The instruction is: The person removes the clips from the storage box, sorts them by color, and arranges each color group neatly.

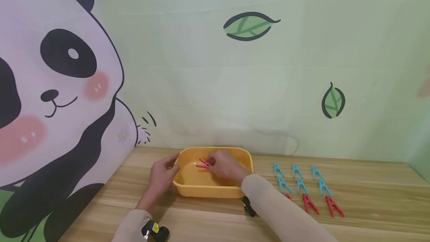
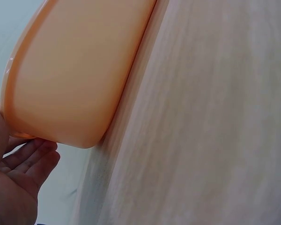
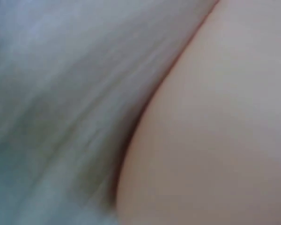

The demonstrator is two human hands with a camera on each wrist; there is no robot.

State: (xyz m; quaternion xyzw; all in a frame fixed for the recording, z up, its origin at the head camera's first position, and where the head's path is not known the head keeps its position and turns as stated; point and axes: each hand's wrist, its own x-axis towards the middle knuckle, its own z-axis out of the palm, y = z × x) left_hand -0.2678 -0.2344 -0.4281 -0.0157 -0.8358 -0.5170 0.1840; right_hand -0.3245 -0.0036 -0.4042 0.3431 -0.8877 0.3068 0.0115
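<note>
A yellow plastic basin [image 1: 215, 191] stands on the wooden table. My left hand [image 1: 160, 174] grips its left end, thumb at the rim; in the left wrist view the fingers [image 2: 35, 157] lie against the basin's outer wall. My right hand [image 1: 226, 164] reaches over the rim into the basin and pinches a red clothespin [image 1: 203, 164], whose legs point left above the basin floor. The right wrist view is blurred and shows mostly the basin's outer wall [image 3: 210, 131], with that hand out of sight.
To the right of the basin lie several blue clothespins [image 1: 301, 185] in two rows. A nearer row has red clothespins [image 1: 334, 206], the leftmost partly covered by the right sleeve [image 1: 279, 202]. Behind the table hangs a cloth backdrop [image 1: 201, 66] with a panda and leaves.
</note>
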